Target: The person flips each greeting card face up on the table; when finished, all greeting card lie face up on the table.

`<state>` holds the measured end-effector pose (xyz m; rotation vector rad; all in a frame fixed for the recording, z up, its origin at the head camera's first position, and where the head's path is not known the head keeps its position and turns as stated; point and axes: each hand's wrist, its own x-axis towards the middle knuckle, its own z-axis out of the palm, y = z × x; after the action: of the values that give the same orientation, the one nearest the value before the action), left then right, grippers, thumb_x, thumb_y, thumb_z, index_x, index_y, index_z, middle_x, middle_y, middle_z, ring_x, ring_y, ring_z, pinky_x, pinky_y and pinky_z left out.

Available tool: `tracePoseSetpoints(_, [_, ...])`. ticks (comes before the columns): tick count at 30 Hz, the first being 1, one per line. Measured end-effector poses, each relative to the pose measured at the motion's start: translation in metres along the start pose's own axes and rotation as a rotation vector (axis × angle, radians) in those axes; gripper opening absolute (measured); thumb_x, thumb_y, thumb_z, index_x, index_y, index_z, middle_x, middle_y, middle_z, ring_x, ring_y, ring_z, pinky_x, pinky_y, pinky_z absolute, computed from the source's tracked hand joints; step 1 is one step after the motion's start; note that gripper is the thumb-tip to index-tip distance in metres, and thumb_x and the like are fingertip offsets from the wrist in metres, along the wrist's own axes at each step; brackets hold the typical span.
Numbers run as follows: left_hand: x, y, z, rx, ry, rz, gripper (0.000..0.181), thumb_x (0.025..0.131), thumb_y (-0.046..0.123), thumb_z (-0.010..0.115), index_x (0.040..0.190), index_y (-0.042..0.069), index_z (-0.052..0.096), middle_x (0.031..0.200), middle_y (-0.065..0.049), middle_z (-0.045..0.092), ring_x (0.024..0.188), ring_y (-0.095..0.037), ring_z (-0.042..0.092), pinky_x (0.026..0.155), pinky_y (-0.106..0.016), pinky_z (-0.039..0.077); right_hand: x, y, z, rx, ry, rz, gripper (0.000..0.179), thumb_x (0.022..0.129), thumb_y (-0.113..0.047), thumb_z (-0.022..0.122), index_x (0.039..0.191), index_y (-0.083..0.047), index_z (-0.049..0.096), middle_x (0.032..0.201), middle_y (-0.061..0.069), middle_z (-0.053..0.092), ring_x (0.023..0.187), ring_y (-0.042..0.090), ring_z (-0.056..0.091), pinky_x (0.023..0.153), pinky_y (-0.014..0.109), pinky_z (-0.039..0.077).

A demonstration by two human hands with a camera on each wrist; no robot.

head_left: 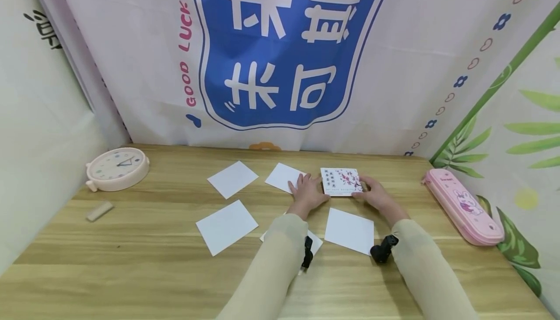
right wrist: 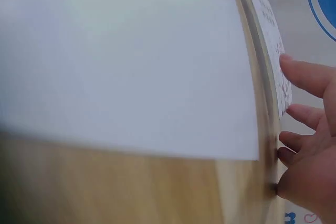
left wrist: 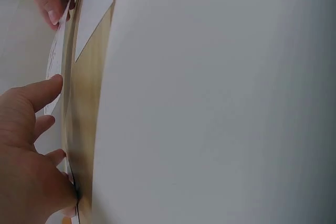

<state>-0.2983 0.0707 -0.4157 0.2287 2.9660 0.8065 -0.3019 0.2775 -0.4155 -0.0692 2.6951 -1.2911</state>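
Observation:
A square white card (head_left: pixel 341 182) with pink blossom branches and dark characters is near the table's far edge. My right hand (head_left: pixel 377 196) holds its right side, thumb at the lower corner and a finger at the upper one. At the card's left side, my left hand (head_left: pixel 306 193) has thumb and index finger on the edge, the other fingers spread over a blank white card (head_left: pixel 282 176). In the left wrist view, the left thumb (left wrist: pixel 50 87) overlaps the printed card. In the right wrist view, the right thumb (right wrist: pixel 296 72) overlaps it too.
Blank white cards lie around: one (head_left: pixel 349 230) before the right hand, one (head_left: pixel 315 243) partly under the left forearm, two at left (head_left: pixel 233 179) (head_left: pixel 226 227). A pink pencil case (head_left: pixel 463 207) stands at right, a round clock (head_left: pixel 118 169) and small wooden block (head_left: pixel 99 211) at left.

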Motion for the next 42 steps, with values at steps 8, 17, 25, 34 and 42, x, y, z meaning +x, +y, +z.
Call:
tracePoseSetpoints(8, [-0.002, -0.001, 0.004, 0.077, -0.016, 0.001, 0.058, 0.075, 0.046, 0.06, 0.127, 0.024, 0.044, 0.138, -0.007, 0.025, 0.126, -0.029, 0.012, 0.095, -0.056, 0.0, -0.002, 0.007, 0.009, -0.078, 0.062, 0.001, 0.064, 0.079, -0.015, 0.062, 0.13, 0.004, 0.029, 0.138, 0.026, 0.01, 0.123, 0.041, 0.009, 0.098, 0.051, 0.007])
tracePoseSetpoints(17, [-0.004, -0.001, 0.005, 0.147, -0.035, 0.027, 0.055, 0.08, 0.05, 0.05, 0.129, 0.025, 0.042, 0.14, -0.007, 0.019, 0.127, -0.029, 0.008, 0.095, -0.056, -0.001, -0.002, 0.004, 0.008, -0.222, 0.067, -0.001, 0.064, 0.081, -0.021, 0.059, 0.131, 0.005, 0.028, 0.137, 0.026, 0.012, 0.123, 0.042, 0.008, 0.096, 0.054, 0.004])
tracePoseSetpoints(25, [-0.006, 0.0, 0.004, 0.156, -0.042, 0.04, 0.054, 0.082, 0.05, 0.047, 0.13, 0.026, 0.04, 0.141, -0.008, 0.017, 0.127, -0.03, 0.006, 0.095, -0.056, -0.001, -0.001, 0.007, 0.008, -0.28, 0.062, -0.019, 0.064, 0.083, -0.024, 0.057, 0.131, 0.006, 0.027, 0.137, 0.026, 0.013, 0.123, 0.042, 0.009, 0.096, 0.053, 0.003])
tracePoseSetpoints(34, [0.001, -0.002, 0.004, 0.048, 0.021, 0.007, 0.054, 0.081, 0.045, 0.051, 0.13, 0.025, 0.039, 0.139, -0.007, 0.023, 0.127, -0.031, 0.01, 0.095, -0.056, -0.001, 0.001, -0.001, 0.005, -0.012, 0.023, 0.065, 0.074, 0.082, -0.023, 0.058, 0.135, 0.003, 0.015, 0.138, 0.025, 0.01, 0.124, 0.039, 0.008, 0.099, 0.049, 0.009])
tracePoseSetpoints(42, [0.0, 0.0, -0.009, -0.01, 0.069, 0.006, 0.057, 0.077, 0.045, 0.057, 0.129, 0.025, 0.042, 0.138, -0.007, 0.025, 0.126, -0.031, 0.013, 0.095, -0.057, 0.0, 0.0, -0.018, -0.013, 0.022, 0.032, 0.019, 0.075, 0.081, -0.024, 0.059, 0.137, -0.002, 0.013, 0.139, 0.023, 0.01, 0.124, 0.041, 0.008, 0.096, 0.055, 0.011])
